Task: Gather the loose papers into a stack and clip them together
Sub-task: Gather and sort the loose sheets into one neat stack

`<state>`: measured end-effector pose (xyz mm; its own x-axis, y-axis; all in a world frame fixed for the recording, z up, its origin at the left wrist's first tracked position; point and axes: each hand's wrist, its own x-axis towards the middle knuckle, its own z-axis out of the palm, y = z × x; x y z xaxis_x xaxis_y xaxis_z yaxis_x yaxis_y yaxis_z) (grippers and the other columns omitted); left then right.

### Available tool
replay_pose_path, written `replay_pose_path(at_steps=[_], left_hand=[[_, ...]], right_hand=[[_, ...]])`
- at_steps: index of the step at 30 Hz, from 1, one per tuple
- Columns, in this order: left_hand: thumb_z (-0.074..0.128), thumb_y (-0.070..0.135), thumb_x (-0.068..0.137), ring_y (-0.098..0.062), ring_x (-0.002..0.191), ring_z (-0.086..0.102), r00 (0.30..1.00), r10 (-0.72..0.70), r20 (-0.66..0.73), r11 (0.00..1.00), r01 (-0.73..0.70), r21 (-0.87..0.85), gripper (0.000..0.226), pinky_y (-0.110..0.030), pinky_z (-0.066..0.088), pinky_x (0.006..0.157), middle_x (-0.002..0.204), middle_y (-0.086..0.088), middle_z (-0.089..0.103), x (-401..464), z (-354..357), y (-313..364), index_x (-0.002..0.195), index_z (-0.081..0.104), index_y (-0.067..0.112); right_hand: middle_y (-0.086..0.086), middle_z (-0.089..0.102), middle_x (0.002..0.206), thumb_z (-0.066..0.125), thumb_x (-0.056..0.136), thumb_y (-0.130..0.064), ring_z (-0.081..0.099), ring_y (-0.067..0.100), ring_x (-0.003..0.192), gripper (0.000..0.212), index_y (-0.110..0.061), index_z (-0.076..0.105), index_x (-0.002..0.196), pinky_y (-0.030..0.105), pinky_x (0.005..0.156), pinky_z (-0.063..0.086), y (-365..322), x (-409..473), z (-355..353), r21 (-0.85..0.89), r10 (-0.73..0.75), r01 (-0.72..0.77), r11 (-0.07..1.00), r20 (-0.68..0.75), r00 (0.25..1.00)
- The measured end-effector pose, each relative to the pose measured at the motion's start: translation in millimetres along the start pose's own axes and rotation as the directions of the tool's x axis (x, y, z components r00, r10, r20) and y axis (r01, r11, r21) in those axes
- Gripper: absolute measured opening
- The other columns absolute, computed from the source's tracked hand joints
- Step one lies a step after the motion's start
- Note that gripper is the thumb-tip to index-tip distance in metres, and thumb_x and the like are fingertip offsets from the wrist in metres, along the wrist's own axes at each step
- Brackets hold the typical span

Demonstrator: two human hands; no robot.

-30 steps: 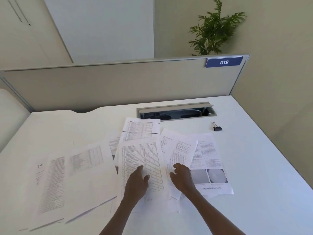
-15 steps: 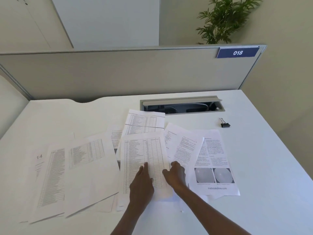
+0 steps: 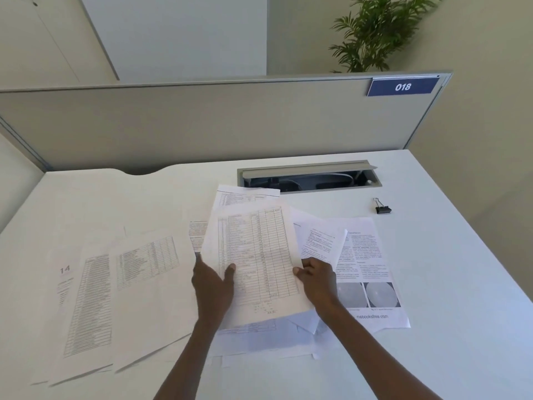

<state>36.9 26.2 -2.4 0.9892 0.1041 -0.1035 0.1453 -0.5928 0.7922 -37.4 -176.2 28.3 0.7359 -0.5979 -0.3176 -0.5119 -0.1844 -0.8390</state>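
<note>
Left hand point(image 3: 212, 287) and right hand point(image 3: 317, 280) pinching table sheet point(image 3: 253, 255) by opposite edges, binder clip point(image 3: 383, 209) well right of sheet, untouched.

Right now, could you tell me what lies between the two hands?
The table sheet spans between the left hand and right hand, seen in the head view.

— What's behind the desk point(image 3: 450, 255)?
— A grey partition point(image 3: 202, 122) bearing a blue "018" sign point(image 3: 403, 87), a green plant point(image 3: 377, 30) behind it.
— And that slot?
— An open cable tray point(image 3: 308, 177).
</note>
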Motion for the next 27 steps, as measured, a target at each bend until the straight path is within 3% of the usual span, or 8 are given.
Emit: replay_pose_path(at_steps=[2, 4, 6, 7, 10, 13, 18, 27], left_hand=[[0.072, 0.042, 0.084, -0.034, 0.132, 0.048, 0.992, -0.107, 0.065, 0.990, 0.113, -0.090, 0.084, -0.046, 0.038, 0.110, 0.143, -0.018, 0.050, 10.4, -7.6, 2.0, 0.147, 0.034, 0.002], [0.072, 0.048, 0.082, -0.027, 0.110, 0.065, 0.967, -0.165, 0.195, 0.960, 0.202, -0.192, 0.058, -0.037, 0.051, 0.092, 0.121, -0.008, 0.068, 17.0, -15.9, 6.0, 0.126, 0.060, 0.011], [0.073, 0.030, 0.087, -0.017, 0.094, 0.070, 0.938, -0.145, 0.314, 0.904, 0.255, -0.343, 0.020, -0.027, 0.053, 0.075, 0.105, 0.001, 0.074, 16.6, -21.8, 10.9, 0.104, 0.069, 0.022], [0.072, 0.021, 0.087, -0.015, 0.093, 0.070, 0.935, -0.109, 0.338, 0.885, 0.246, -0.395, 0.016, -0.024, 0.052, 0.072, 0.102, 0.004, 0.074, 15.2, -23.9, 13.1, 0.102, 0.068, 0.025], [0.071, 0.012, 0.088, -0.017, 0.095, 0.071, 0.945, -0.029, 0.327, 0.862, 0.190, -0.470, 0.021, -0.028, 0.054, 0.077, 0.103, 0.005, 0.075, 12.1, -24.6, 15.2, 0.101, 0.067, 0.028], [0.069, 0.011, 0.089, -0.017, 0.094, 0.070, 0.965, -0.002, 0.263, 0.880, 0.126, -0.457, 0.021, -0.035, 0.055, 0.083, 0.101, 0.007, 0.074, 11.3, -22.3, 11.3, 0.101, 0.068, 0.028], [0.069, 0.013, 0.089, -0.014, 0.090, 0.069, 0.979, 0.025, 0.204, 0.907, 0.063, -0.416, 0.018, -0.030, 0.052, 0.077, 0.095, 0.011, 0.071, 9.3, -24.4, 9.6, 0.103, 0.067, 0.023], [0.069, 0.011, 0.089, -0.014, 0.090, 0.068, 0.974, 0.043, 0.222, 0.916, 0.050, -0.397, 0.018, -0.027, 0.051, 0.074, 0.099, 0.006, 0.071, 16.9, -28.2, 4.7, 0.105, 0.067, 0.019]], right_hand=[[-0.002, 0.076, 0.079, 0.074, 0.082, -0.013, 0.072, 0.018, 0.080, 0.003, -0.012, 0.071, 0.084, 0.035, 0.077, 0.056, -1.4, 1.6, -6.7, 0.075, 0.021, -0.023, 0.997, 0.032, 0.999], [-0.001, 0.077, 0.082, 0.073, 0.083, -0.011, 0.072, 0.017, 0.080, 0.002, -0.012, 0.071, 0.084, 0.030, 0.071, 0.054, -2.8, 0.9, -12.7, 0.130, 0.032, -0.040, 0.991, 0.066, 0.997], [0.001, 0.077, 0.083, 0.072, 0.084, -0.010, 0.072, 0.018, 0.080, 0.003, -0.012, 0.070, 0.083, 0.025, 0.066, 0.051, -2.2, 1.1, -16.7, 0.157, 0.033, -0.047, 0.987, 0.090, 0.995], [0.002, 0.077, 0.083, 0.072, 0.084, -0.009, 0.073, 0.018, 0.081, 0.003, -0.011, 0.071, 0.083, 0.025, 0.067, 0.052, -2.4, 1.1, -18.5, 0.160, 0.032, -0.049, 0.986, 0.105, 0.994], [0.001, 0.077, 0.083, 0.072, 0.085, -0.010, 0.073, 0.018, 0.081, 0.003, -0.012, 0.071, 0.083, 0.034, 0.075, 0.057, 2.1, 5.2, -21.3, 0.141, 0.045, -0.066, 0.988, 0.148, 0.988], [0.002, 0.077, 0.084, 0.073, 0.083, -0.018, 0.072, 0.020, 0.081, 0.005, -0.015, 0.073, 0.087, 0.044, 0.081, 0.059, 10.5, 13.9, -22.3, 0.043, 0.092, -0.093, 0.995, 0.043, 0.995], [0.020, 0.058, 0.126, 0.069, 0.086, -0.034, 0.050, 0.036, 0.121, 0.053, -0.003, 0.053, 0.125, 0.041, 0.102, 0.039, 25.4, 27.5, -20.9, -0.326, 0.111, -0.157, 0.932, -0.156, 0.981], [0.022, 0.046, 0.125, 0.084, 0.069, -0.042, 0.046, 0.037, 0.119, 0.085, -0.001, 0.037, 0.127, 0.041, 0.097, 0.045, 16.3, 33.3, 3.8, -0.584, 0.085, -0.235, 0.777, -0.272, 0.958]])
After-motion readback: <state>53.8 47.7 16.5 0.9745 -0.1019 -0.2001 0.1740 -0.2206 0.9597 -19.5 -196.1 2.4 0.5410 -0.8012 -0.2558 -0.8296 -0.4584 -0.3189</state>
